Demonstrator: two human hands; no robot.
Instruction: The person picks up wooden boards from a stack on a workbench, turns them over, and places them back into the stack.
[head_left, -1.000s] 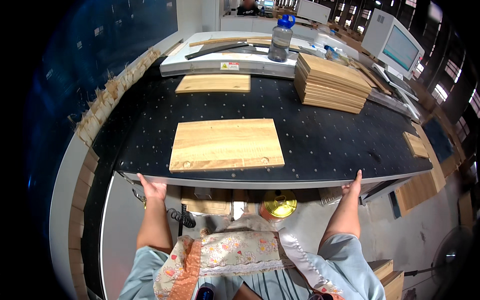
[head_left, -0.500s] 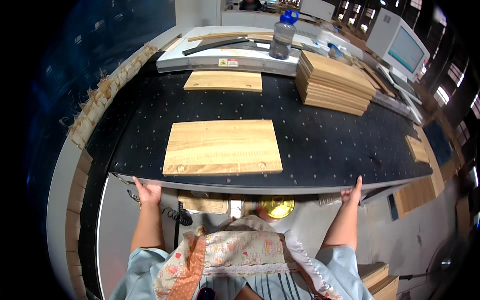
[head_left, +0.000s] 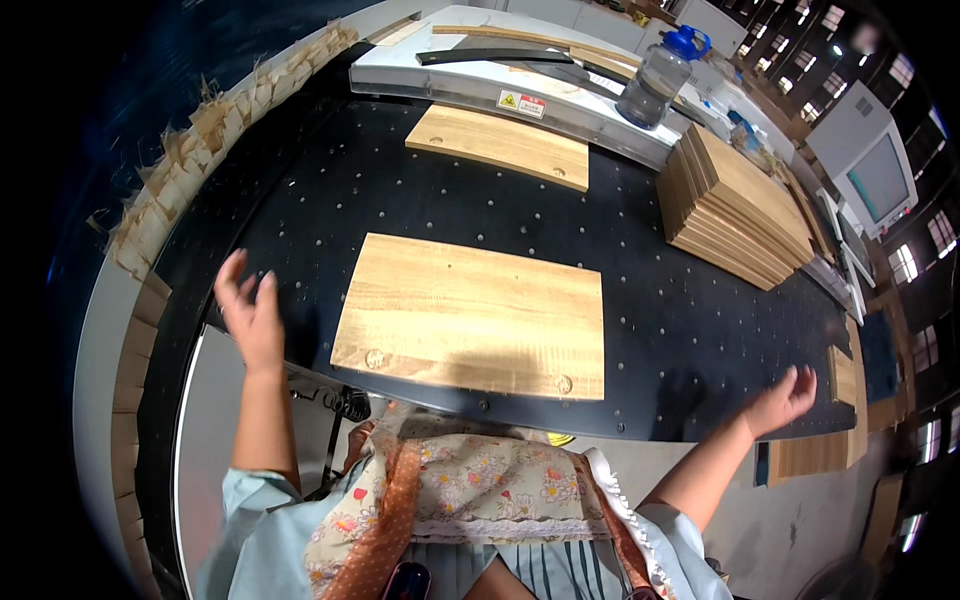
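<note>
Above the left part of the black studded table (head_left: 640, 350), my left hand (head_left: 250, 312) is raised with fingers apart and nothing in it. My right hand (head_left: 782, 402) is over the table's right front edge, also empty, its fingers loosely spread. Between them a light wood-grain board (head_left: 470, 315) lies flat near the front edge, with two round holes along its near side. The left hand is closer to this board, but neither hand touches it. Farther back lies a second such board (head_left: 500, 147), partly under the white machine beam.
A stack of boards (head_left: 735, 205) stands at the back right. Behind it are a blue-capped water bottle (head_left: 655, 80) and a monitor (head_left: 878, 175). A small wood piece (head_left: 842, 375) lies at the right edge. Ragged strips (head_left: 190, 165) line the machine at left.
Both hands have let go of the table's front edge. The left has risen over the table, and the right has moved outward to the right. The view has tilted and come closer.
</note>
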